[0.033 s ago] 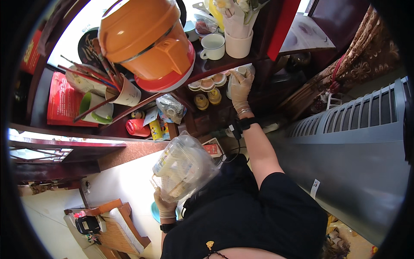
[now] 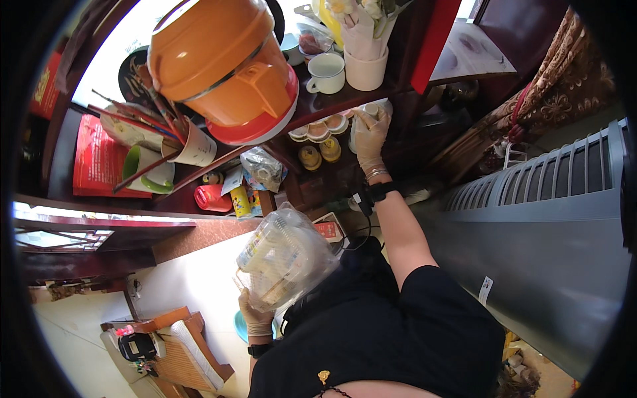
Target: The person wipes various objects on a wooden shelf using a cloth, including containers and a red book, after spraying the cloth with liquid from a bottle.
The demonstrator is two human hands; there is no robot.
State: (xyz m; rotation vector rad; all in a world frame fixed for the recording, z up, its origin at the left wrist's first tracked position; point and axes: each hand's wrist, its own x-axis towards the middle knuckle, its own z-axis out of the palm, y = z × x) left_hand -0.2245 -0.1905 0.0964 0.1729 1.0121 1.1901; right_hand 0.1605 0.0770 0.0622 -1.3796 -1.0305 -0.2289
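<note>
My left hand (image 2: 255, 313), in a thin pale glove, grips the lower edge of a clear plastic bag (image 2: 285, 255). Through the film I can see boxy transparent packaging, its contents blurred. Up at the lower shelf, my gloved right hand (image 2: 370, 136) has its fingers around a pale cylindrical container (image 2: 378, 107). Most of that container is hidden behind the hand. Just left of it stand small jars with yellow lids (image 2: 330, 149) and a row of round pinkish-topped pots (image 2: 318, 129).
Above, the dark wooden shelf (image 2: 312, 106) holds an orange appliance (image 2: 219, 66), a white enamel mug (image 2: 326, 73) and a white flower pot (image 2: 366, 68). Brushes in a cup (image 2: 199, 146) stand at left. A tall grey appliance (image 2: 531, 252) flanks my right arm; a wooden chair (image 2: 176, 351) is lower left.
</note>
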